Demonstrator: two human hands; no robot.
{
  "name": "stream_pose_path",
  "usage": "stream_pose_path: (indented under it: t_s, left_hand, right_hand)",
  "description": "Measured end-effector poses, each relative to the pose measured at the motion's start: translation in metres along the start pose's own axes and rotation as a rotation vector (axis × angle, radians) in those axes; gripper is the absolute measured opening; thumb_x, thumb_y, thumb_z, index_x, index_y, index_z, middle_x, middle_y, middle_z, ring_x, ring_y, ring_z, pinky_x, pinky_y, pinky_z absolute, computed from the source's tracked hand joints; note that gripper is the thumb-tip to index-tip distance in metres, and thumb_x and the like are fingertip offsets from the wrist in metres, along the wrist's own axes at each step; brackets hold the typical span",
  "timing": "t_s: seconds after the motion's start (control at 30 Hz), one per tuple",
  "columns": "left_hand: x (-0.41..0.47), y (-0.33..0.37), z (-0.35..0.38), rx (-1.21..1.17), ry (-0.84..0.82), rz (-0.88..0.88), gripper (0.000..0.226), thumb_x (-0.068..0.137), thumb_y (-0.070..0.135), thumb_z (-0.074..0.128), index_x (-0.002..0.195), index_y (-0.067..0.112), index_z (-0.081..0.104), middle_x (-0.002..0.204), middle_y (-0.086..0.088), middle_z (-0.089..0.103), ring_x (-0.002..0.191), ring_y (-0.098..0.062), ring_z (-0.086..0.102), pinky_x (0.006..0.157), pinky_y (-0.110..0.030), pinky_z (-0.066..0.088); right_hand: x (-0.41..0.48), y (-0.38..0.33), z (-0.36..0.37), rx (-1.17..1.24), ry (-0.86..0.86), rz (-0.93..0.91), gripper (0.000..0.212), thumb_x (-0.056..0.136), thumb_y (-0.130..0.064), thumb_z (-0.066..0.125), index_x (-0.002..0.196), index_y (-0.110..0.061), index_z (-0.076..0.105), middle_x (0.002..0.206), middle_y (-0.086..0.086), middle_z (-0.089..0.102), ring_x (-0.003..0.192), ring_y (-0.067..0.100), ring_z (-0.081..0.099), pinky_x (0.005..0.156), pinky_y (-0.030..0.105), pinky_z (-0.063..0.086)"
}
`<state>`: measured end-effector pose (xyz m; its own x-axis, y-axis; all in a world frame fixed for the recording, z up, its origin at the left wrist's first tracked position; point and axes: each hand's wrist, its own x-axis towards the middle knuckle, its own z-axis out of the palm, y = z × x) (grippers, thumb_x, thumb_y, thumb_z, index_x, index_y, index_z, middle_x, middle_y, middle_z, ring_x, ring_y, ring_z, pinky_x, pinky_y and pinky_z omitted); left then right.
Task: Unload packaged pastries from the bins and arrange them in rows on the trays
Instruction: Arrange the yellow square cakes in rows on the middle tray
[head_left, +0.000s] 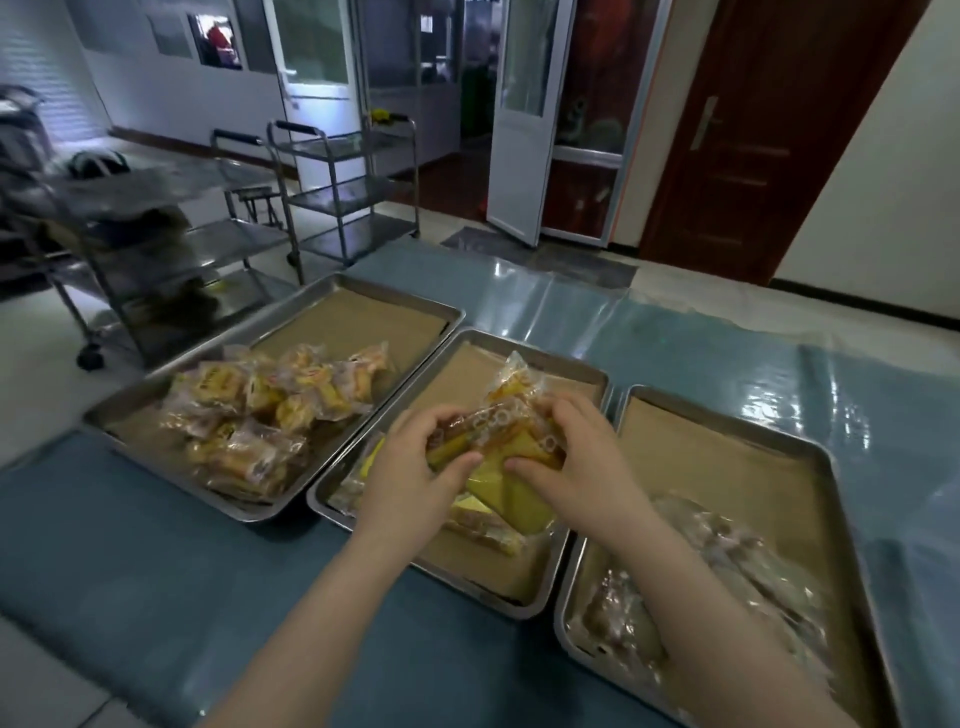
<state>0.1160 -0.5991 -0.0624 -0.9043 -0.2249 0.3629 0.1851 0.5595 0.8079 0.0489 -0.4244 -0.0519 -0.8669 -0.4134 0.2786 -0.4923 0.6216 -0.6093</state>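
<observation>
Three steel trays lined with brown paper stand side by side on a blue table. Over the middle tray my left hand and my right hand together grip a bundle of yellow packaged pastries. More yellow packs lie below them on that tray. The left tray holds a loose heap of wrapped pastries. Clear-wrapped brownish pastries lie in the right tray, partly hidden by my right forearm.
The table's blue plastic cover stretches behind the trays. Steel trolleys stand on the floor to the left rear. An open white door and a dark wooden door are beyond.
</observation>
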Motion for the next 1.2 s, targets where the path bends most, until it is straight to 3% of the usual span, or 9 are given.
stream_pose_path:
  t_s: [0.2,0.37,0.53,0.67,0.8,0.87,0.97,1.03,1.2]
  left_hand:
    - [0.041,-0.087,-0.001,0.047,-0.176,-0.228,0.025,0.084,0.039,0.063,0.108,0.038,0.057,0.104,0.022,0.057,0.097,0.008,0.051,0.079,-0.006,0.039]
    - [0.059,-0.146,0.002,0.054,-0.316,-0.344,0.035,0.094,0.040,0.046,0.125,0.028,0.057,0.119,0.011,0.059,0.109,-0.005,0.054,0.093,-0.031,0.045]
    - [0.068,-0.174,0.009,0.097,-0.495,-0.366,0.037,0.092,0.052,0.040,0.087,0.030,0.070,0.070,0.010,0.063,0.073,-0.014,0.059,0.066,-0.030,0.045]
    - [0.075,-0.194,-0.004,0.047,-0.589,-0.296,0.032,0.099,0.028,0.041,0.126,0.025,0.058,0.114,0.011,0.064,0.103,-0.003,0.056,0.083,-0.012,0.039]
    - [0.078,-0.208,-0.015,0.036,-0.805,-0.224,0.062,0.094,0.042,0.047,0.147,0.037,0.016,0.126,0.042,0.028,0.131,-0.001,0.030,0.106,-0.022,0.024]
    - [0.080,-0.213,-0.017,-0.017,-0.904,-0.227,0.070,0.091,0.054,0.040,0.148,0.041,0.000,0.130,0.044,0.023,0.136,-0.002,0.021,0.112,-0.030,0.016]
    - [0.096,-0.222,-0.017,-0.130,-1.014,-0.266,0.065,0.087,0.063,0.025,0.146,0.046,0.002,0.144,0.030,0.027,0.140,-0.004,0.015,0.112,-0.026,0.013]
    - [0.110,-0.226,-0.010,-0.023,-1.059,-0.235,0.056,0.091,0.059,0.021,0.145,0.046,0.010,0.151,0.022,0.021,0.143,-0.013,0.002,0.116,-0.037,0.004]
    - [0.155,-0.233,0.033,0.274,-1.091,0.051,0.048,0.101,0.039,0.022,0.148,0.034,0.013,0.157,0.006,0.007,0.142,-0.010,-0.005,0.111,-0.030,-0.008]
  right_hand:
    - [0.051,0.036,0.073,0.093,-0.134,0.161,0.028,0.068,-0.062,0.068,0.086,-0.049,0.051,0.089,-0.025,0.053,0.080,-0.011,0.049,0.061,0.011,0.034]
    - [0.067,0.060,0.133,0.161,-0.204,0.390,0.053,0.067,-0.071,0.062,0.106,-0.036,0.056,0.094,-0.019,0.062,0.083,-0.002,0.058,0.067,0.024,0.050]
    - [0.047,0.074,0.160,0.174,-0.051,0.631,0.058,0.071,-0.065,0.066,0.114,-0.031,0.047,0.090,-0.025,0.054,0.079,-0.003,0.054,0.060,0.021,0.042]
    - [0.036,0.067,0.169,0.155,0.093,0.755,0.056,0.080,-0.063,0.057,0.119,-0.025,0.045,0.088,-0.022,0.053,0.080,0.008,0.057,0.064,0.029,0.044]
    - [0.031,0.056,0.174,0.109,0.138,0.841,0.059,0.081,-0.062,0.056,0.123,-0.021,0.049,0.093,-0.013,0.061,0.086,0.015,0.060,0.068,0.031,0.045]
    - [0.026,0.051,0.175,0.136,0.167,0.895,0.053,0.080,-0.059,0.061,0.121,-0.026,0.054,0.102,-0.013,0.063,0.093,0.014,0.061,0.075,0.032,0.049]
    - [0.022,0.045,0.172,0.174,0.269,0.922,0.021,0.077,-0.049,0.071,0.090,-0.037,0.059,0.085,-0.023,0.065,0.080,-0.004,0.060,0.063,0.018,0.044]
    - [0.023,0.043,0.167,0.205,0.341,0.933,0.017,0.077,-0.042,0.073,0.086,-0.038,0.060,0.079,-0.024,0.064,0.076,-0.009,0.059,0.059,0.013,0.039]
    - [0.047,0.053,0.143,0.353,0.641,0.899,0.015,0.083,-0.037,0.066,0.082,-0.022,0.063,0.067,-0.010,0.060,0.060,0.007,0.054,0.059,0.029,0.043]
